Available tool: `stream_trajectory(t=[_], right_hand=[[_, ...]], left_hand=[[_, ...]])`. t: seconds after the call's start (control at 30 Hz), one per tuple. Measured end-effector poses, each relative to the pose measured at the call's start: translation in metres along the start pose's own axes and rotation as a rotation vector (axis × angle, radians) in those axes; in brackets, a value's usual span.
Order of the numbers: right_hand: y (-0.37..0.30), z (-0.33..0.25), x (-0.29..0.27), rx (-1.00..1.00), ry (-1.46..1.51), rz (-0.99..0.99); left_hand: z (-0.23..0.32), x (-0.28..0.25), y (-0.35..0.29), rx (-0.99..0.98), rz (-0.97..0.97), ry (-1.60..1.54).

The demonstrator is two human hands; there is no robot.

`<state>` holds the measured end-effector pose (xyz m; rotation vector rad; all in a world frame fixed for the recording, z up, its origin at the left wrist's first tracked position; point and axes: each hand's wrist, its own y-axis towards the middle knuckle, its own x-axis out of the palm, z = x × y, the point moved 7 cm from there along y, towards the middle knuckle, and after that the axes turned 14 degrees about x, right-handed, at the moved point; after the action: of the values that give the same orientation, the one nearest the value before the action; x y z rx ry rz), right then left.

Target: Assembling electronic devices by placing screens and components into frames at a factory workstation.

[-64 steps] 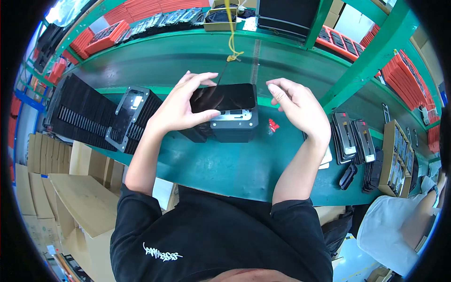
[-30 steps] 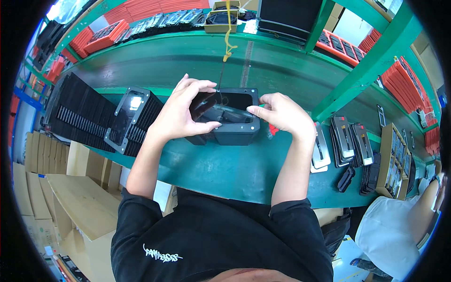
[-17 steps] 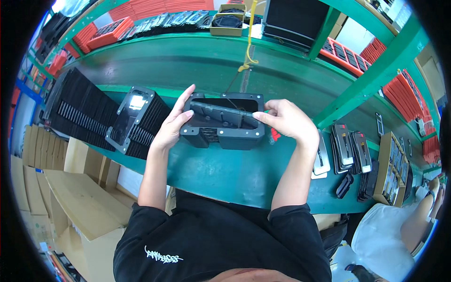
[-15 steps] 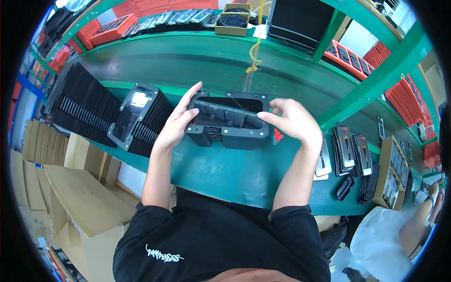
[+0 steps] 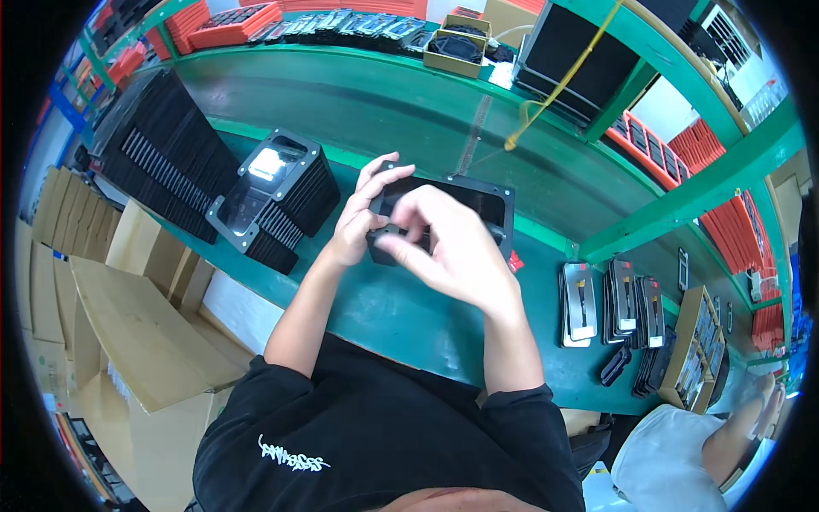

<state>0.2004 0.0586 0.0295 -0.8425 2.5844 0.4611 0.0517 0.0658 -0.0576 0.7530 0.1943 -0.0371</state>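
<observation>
My left hand (image 5: 363, 213) grips the left end of a stack of black rectangular frames (image 5: 502, 194) on the green bench, its fingers along the far side and its thumb on the near side. The top frame is a black rim with metal dots at its corners around a dark glossy panel. My right hand (image 5: 452, 247) reaches across the stack, fingers and thumb curled toward the left thumb, slightly blurred. What lies between its fingertips is too small to make out. This hand hides much of the stack's near side.
Left stand a black frame stack (image 5: 266, 192) with a glossy panel on top and a taller black stack (image 5: 162, 149). An open cardboard box (image 5: 145, 316) is below them. Flat packages (image 5: 580, 303) lie right, by a carton (image 5: 695, 354). A yellow cord (image 5: 567, 77) hangs ahead; a person (image 5: 674, 452) is lower right.
My right hand has left the stack's right end and swung over to its left end. The tilted dark panel now lies lower in the frame. The whole view has shifted.
</observation>
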Motion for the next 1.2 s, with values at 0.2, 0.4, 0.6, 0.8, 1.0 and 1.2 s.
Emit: stream_trajectory(t=[0.2,0.4,0.6,0.8,1.0,1.2], right_hand=[[-0.003,0.034,-0.074,0.463,-0.399,0.38],[0.012,0.057,-0.06,0.201,0.249,0.429],[-0.012,-0.011,0.016,-0.284,-0.072,-0.338],[-0.04,-0.018,0.019,-0.075,-0.064,-0.592],[-0.023,-0.006,0.0,-0.087,-0.236,-0.209],[-0.04,-0.007,0.027,-0.099,-0.322,-0.188]], left_hand=[[0.004,0.003,-0.002,-0.047,0.036,-0.077],[0.004,0.003,-0.004,-0.034,0.047,-0.097],[0.0,-0.002,-0.005,-0.002,0.031,-0.01],[-0.011,-0.002,-0.003,-0.033,-0.024,-0.088],[-0.009,-0.011,-0.007,0.07,-0.089,-0.075],[-0.012,-0.013,-0.002,0.097,-0.237,0.097]])
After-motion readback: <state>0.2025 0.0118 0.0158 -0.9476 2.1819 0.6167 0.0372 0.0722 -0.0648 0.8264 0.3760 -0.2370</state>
